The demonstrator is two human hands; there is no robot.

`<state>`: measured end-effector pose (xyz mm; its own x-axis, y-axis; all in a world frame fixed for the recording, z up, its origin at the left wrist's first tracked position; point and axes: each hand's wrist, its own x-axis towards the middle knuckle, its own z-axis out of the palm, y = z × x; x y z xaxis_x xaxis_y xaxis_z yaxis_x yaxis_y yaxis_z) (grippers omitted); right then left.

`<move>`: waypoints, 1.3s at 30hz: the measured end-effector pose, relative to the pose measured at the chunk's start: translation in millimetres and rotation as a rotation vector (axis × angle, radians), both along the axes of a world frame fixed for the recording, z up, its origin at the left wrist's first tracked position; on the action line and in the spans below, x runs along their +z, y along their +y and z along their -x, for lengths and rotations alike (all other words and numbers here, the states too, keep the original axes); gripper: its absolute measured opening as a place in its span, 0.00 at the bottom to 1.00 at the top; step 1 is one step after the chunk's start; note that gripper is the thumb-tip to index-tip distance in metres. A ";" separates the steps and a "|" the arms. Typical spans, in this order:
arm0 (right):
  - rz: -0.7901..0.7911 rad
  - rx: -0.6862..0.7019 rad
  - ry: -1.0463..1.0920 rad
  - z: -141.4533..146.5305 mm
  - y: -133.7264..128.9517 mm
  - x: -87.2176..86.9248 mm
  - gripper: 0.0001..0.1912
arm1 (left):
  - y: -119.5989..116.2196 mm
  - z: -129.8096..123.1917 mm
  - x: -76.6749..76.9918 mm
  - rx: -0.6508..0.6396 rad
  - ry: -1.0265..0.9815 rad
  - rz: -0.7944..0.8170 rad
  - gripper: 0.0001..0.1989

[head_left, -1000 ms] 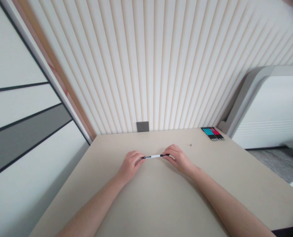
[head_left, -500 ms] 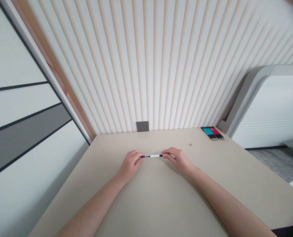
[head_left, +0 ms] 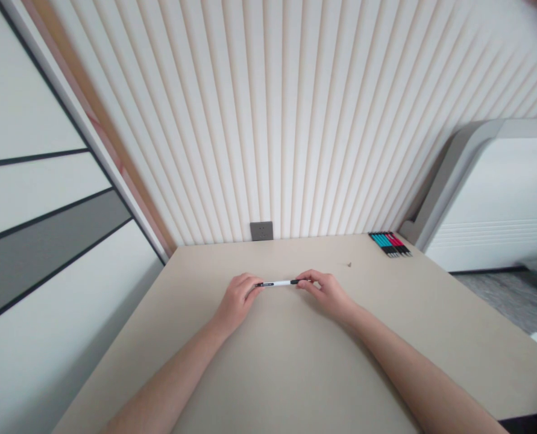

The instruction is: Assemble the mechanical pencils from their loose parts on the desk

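Note:
A thin white pen (head_left: 278, 283) with black ends lies level just above the beige table (head_left: 295, 361), held between both hands. My left hand (head_left: 237, 301) pinches its left end. My right hand (head_left: 326, 292) pinches its right end, where a black tip shows at the fingers. Both forearms reach in from the near edge, and the fingers hide the pen's outermost ends.
A row of several teal, red and black pens (head_left: 390, 243) lies at the table's far right corner. A small speck (head_left: 349, 264) sits on the table near it. A grey wall socket (head_left: 261, 231) is at the back; a white unit (head_left: 494, 199) stands to the right.
My right hand has slid a little left along the pen, so less of the white barrel shows between the hands. The left hand has barely moved.

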<state>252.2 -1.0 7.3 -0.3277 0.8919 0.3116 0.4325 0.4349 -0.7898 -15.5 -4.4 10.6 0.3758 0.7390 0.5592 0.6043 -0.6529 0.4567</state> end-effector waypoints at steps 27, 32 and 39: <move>-0.059 0.000 -0.103 -5.6 -0.2 6.2 0.18 | 0.9 0.8 -0.9 0.009 -0.001 -0.027 0.07; 0.001 0.008 -0.155 -4.9 -1.4 4.3 0.26 | 1.2 1.3 -0.7 0.008 0.006 -0.040 0.07; -0.094 0.034 -0.022 -6.5 3.1 4.3 0.14 | -0.1 0.9 2.1 0.028 -0.008 -0.016 0.08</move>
